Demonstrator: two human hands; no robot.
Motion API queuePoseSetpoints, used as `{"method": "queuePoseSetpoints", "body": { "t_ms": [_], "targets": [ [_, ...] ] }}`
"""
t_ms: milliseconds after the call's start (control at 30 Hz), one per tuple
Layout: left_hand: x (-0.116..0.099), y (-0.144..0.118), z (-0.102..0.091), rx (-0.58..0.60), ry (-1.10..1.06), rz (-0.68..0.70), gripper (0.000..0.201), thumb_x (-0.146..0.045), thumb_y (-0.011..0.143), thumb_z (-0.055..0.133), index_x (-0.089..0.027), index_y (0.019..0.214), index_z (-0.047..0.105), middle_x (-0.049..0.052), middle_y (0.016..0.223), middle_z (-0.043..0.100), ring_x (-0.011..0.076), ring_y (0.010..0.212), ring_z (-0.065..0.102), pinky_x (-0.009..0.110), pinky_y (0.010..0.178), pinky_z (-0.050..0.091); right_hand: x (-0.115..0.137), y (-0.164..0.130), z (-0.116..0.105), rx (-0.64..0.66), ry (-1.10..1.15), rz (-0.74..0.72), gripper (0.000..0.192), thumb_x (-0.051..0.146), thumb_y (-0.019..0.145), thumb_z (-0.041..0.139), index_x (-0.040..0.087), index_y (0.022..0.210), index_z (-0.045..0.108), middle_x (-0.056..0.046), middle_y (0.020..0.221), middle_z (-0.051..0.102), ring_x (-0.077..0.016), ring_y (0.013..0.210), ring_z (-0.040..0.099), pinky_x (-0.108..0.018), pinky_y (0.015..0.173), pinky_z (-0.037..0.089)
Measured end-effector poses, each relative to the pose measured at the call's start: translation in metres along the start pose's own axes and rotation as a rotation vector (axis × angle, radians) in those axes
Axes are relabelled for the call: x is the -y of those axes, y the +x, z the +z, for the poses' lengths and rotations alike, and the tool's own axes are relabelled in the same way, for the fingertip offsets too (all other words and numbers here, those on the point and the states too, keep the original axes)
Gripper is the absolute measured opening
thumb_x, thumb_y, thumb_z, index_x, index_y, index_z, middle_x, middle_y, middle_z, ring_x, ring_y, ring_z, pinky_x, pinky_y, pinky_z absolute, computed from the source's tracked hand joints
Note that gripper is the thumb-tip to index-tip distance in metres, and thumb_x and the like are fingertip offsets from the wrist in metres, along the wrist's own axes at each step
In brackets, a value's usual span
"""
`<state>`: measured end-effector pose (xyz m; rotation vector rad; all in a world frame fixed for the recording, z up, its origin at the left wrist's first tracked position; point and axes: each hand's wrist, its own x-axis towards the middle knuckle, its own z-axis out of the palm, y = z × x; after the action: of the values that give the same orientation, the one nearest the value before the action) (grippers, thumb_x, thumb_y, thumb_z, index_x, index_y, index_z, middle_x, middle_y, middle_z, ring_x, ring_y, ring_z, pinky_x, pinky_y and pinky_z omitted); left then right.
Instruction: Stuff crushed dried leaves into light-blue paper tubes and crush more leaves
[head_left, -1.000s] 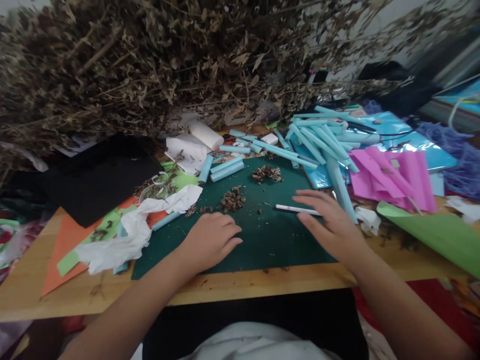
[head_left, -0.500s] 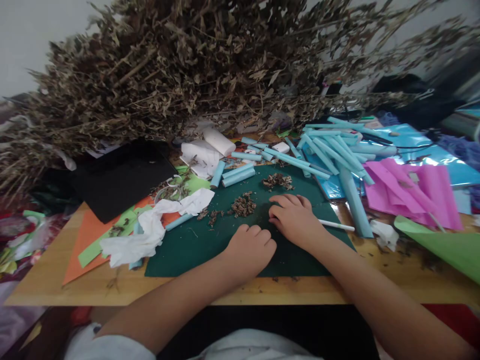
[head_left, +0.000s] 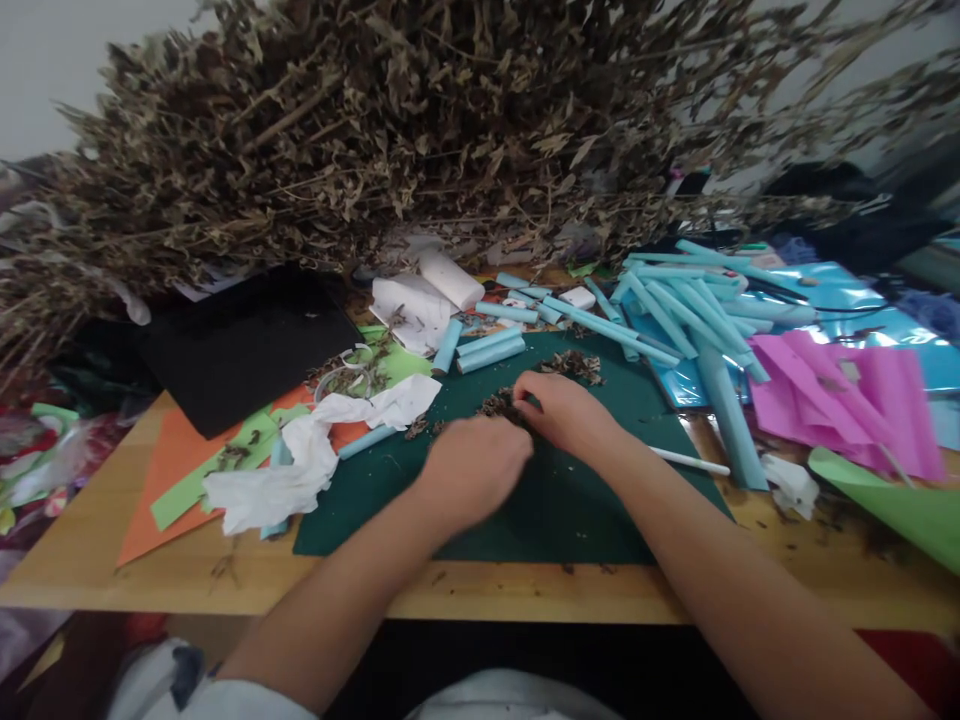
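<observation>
Both hands are at a small heap of crumbled dried leaves on a dark green sheet. My left hand is closed and slightly blurred, its knuckles up and its fingertips hidden beside the heap. Touching the heap from the right, my right hand has its fingers curled and pinched together; dark leaf bits show at the fingertips. A second clump of dried leaves lies just beyond the right hand. Smaller crumbs lie to the left of my left hand.
Light blue paper tubes are piled at the right rear, near folded pink paper. A crumpled white tissue and a black sheet lie left. Dried leafy branches overhang the back. A white stick lies at right.
Both hands have moved up and left over the sheet to the leaf heap, which they now partly cover. The view has shifted slightly.
</observation>
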<state>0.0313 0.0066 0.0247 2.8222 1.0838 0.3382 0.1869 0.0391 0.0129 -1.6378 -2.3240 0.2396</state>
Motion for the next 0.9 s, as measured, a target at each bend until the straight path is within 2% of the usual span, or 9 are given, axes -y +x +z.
{"method": "queuePoseSetpoints", "body": {
  "t_ms": [100, 167, 300, 567, 633, 700, 800, 900],
  "targets": [
    [0.042, 0.003, -0.004, -0.318, -0.153, -0.255, 0.015, -0.022, 0.080, 0.037, -0.017, 0.076, 0.051, 0.001, 0.074, 0.056, 0.0126, 0.069, 0.050, 0.025, 0.064, 0.041, -0.002, 0.008, 0.006, 0.020, -0.007, -0.024, 0.007, 0.016, 0.072, 0.049, 0.020, 0.078, 0.052, 0.000, 0.077, 0.057, -0.0162, 0.076, 0.051, -0.022, 0.060, 0.033],
    [0.057, 0.002, -0.003, -0.463, -0.209, -0.332, 0.014, -0.021, 0.080, 0.039, -0.017, 0.076, 0.052, 0.001, 0.074, 0.056, 0.0113, 0.068, 0.050, 0.023, 0.064, 0.041, -0.004, 0.010, 0.009, 0.031, -0.013, -0.034, 0.006, 0.018, 0.073, 0.051, 0.020, 0.078, 0.053, 0.000, 0.076, 0.058, -0.0167, 0.077, 0.051, -0.023, 0.060, 0.033],
    [0.057, -0.001, -0.004, -0.552, -0.245, -0.289, 0.013, -0.022, 0.079, 0.041, -0.018, 0.075, 0.052, 0.001, 0.071, 0.055, 0.0113, 0.066, 0.050, 0.024, 0.065, 0.042, -0.004, 0.011, 0.013, 0.029, -0.041, -0.035, 0.009, 0.024, 0.079, 0.046, 0.020, 0.079, 0.054, -0.001, 0.076, 0.059, -0.0165, 0.075, 0.053, -0.023, 0.059, 0.033],
    [0.048, 0.000, -0.006, -0.443, -0.236, -0.180, 0.015, -0.022, 0.079, 0.041, -0.018, 0.075, 0.055, 0.001, 0.068, 0.057, 0.0121, 0.068, 0.051, 0.024, 0.065, 0.040, 0.003, 0.007, 0.010, -0.027, -0.146, 0.069, 0.033, 0.043, 0.081, 0.038, 0.017, 0.067, 0.053, -0.005, 0.061, 0.057, -0.0190, 0.056, 0.053, -0.025, 0.043, 0.019],
    [0.048, -0.001, -0.007, -0.418, -0.236, -0.171, 0.016, -0.023, 0.079, 0.041, -0.017, 0.075, 0.055, 0.001, 0.068, 0.057, 0.0121, 0.068, 0.051, 0.023, 0.064, 0.040, 0.002, 0.007, 0.010, -0.052, -0.140, 0.082, 0.037, 0.043, 0.083, 0.034, 0.017, 0.064, 0.053, -0.006, 0.060, 0.056, -0.0193, 0.055, 0.053, -0.025, 0.042, 0.020],
    [0.047, -0.002, -0.010, -0.380, -0.228, -0.163, 0.017, -0.023, 0.080, 0.040, -0.017, 0.075, 0.055, 0.001, 0.069, 0.057, 0.0125, 0.069, 0.051, 0.024, 0.065, 0.039, 0.000, 0.007, 0.010, -0.079, -0.106, 0.078, 0.033, 0.038, 0.083, 0.035, 0.016, 0.067, 0.054, -0.006, 0.062, 0.058, -0.0195, 0.058, 0.054, -0.025, 0.044, 0.026],
    [0.045, -0.004, -0.017, -0.301, -0.212, -0.168, 0.019, -0.024, 0.081, 0.038, -0.017, 0.076, 0.055, 0.002, 0.071, 0.057, 0.0133, 0.071, 0.051, 0.024, 0.066, 0.039, -0.004, 0.005, 0.008, -0.133, -0.010, 0.038, 0.020, 0.022, 0.083, 0.037, 0.019, 0.093, 0.054, -0.003, 0.084, 0.061, -0.0163, 0.076, 0.056, -0.024, 0.058, 0.039],
    [0.039, -0.010, -0.023, -0.191, -0.198, -0.167, 0.020, -0.025, 0.082, 0.037, -0.017, 0.080, 0.055, 0.003, 0.077, 0.058, 0.0140, 0.075, 0.051, 0.025, 0.068, 0.039, -0.011, -0.007, -0.001, -0.227, 0.062, -0.001, 0.032, 0.013, 0.082, 0.033, 0.018, 0.113, 0.043, -0.002, 0.111, 0.052, -0.0117, 0.098, 0.049, -0.022, 0.081, 0.039]
  ]
}}
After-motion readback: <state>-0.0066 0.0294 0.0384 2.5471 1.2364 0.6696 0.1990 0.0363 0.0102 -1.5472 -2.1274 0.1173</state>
